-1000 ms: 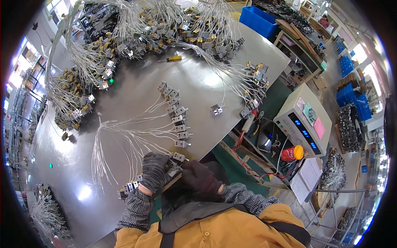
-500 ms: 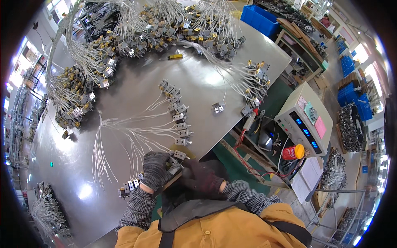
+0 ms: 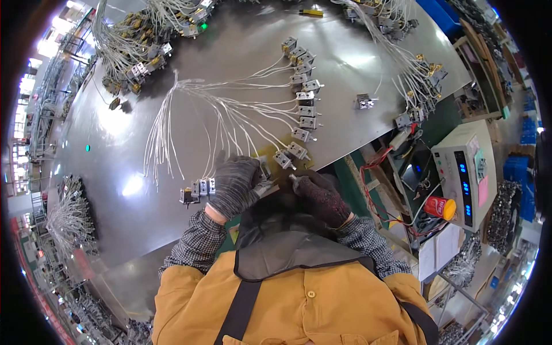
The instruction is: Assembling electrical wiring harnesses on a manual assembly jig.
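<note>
My left hand (image 3: 234, 184), in a grey knit glove, is closed around a small metal box-shaped part (image 3: 263, 168) near the table's front edge. My right hand (image 3: 322, 198), in a dark maroon glove, pinches a small silvery piece (image 3: 295, 180) at its fingertips; its exact kind is unclear. Just beyond lies a wired metal box part (image 3: 283, 159) with a pin pointing toward me. A curved row of similar parts (image 3: 307, 111) runs away from there, joined by white wires (image 3: 230, 104). Several more parts (image 3: 196, 190) sit left of my left hand.
Heaps of wired parts (image 3: 135, 63) cover the far left; another bundle (image 3: 420, 95) lies at the right edge. A single part (image 3: 365, 102) is apart on the metal table (image 3: 132, 218). Right of it stand a power supply (image 3: 468, 172) with blue digits and a red jar (image 3: 440, 207).
The view has shifted, so the table sits higher and further right. A part formerly at my left fingers now lies free beside the row. My right hand, blurred before, shows clearly.
</note>
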Available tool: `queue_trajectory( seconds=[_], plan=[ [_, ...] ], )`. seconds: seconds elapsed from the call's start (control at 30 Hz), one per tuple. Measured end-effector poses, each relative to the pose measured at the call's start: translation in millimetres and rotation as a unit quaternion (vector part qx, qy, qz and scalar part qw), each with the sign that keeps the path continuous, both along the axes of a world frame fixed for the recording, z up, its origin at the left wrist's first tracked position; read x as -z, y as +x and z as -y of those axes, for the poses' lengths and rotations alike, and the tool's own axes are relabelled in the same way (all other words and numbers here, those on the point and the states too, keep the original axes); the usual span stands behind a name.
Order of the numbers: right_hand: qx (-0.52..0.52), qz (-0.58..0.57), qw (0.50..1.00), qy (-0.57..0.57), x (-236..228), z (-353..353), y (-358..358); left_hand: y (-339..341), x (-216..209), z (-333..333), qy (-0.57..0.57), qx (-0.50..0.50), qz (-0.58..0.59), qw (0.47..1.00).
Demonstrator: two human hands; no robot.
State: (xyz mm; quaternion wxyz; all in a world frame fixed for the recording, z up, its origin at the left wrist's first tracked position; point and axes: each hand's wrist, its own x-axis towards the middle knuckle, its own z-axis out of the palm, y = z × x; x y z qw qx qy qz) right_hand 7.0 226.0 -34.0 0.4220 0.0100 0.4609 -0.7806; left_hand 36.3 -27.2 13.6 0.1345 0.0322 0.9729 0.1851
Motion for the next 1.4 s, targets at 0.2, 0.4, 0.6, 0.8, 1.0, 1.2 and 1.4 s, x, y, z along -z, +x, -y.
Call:
queue_trajectory(
  seconds=[0.2, 0.4, 0.6, 0.8, 1.0, 1.2, 1.4],
  plan=[
    [0.068, -0.222, 0.971, 0.064, -6.5, 11.3, -35.1, -15.5, 9.4, -12.8, 0.087, -0.009, -0.159, 0.983],
    [0.054, -0.248, 0.938, 0.236, -10.2, 0.1, -32.2, -29.0, 15.0, -12.5, 0.038, 0.035, -0.132, 0.99],
    [-0.015, -0.404, 0.873, 0.272, -19.6, -3.1, -14.9, -31.6, 12.6, -10.3, 0.074, 0.049, -0.123, 0.988],
    [-0.002, -0.632, 0.702, 0.327, -9.2, 15.6, -13.6, -42.9, 31.2, -2.1, 0.103, 0.057, -0.108, 0.987],
    [-0.016, 0.098, 0.99, 0.099, -35.4, 7.6, -3.8, -42.2, 20.9, -11.2, 0.095, 0.055, -0.129, 0.985],
    [0.036, -0.368, 0.882, 0.292, -7.8, 10.1, 2.9, -40.1, 24.5, -13.2, 0.083, 0.05, -0.139, 0.986],
    [0.053, -0.449, 0.84, 0.299, -3.5, 10.7, 1.1, -40.6, 23.0, -15.8, 0.079, 0.036, -0.119, 0.989]
  ],
)
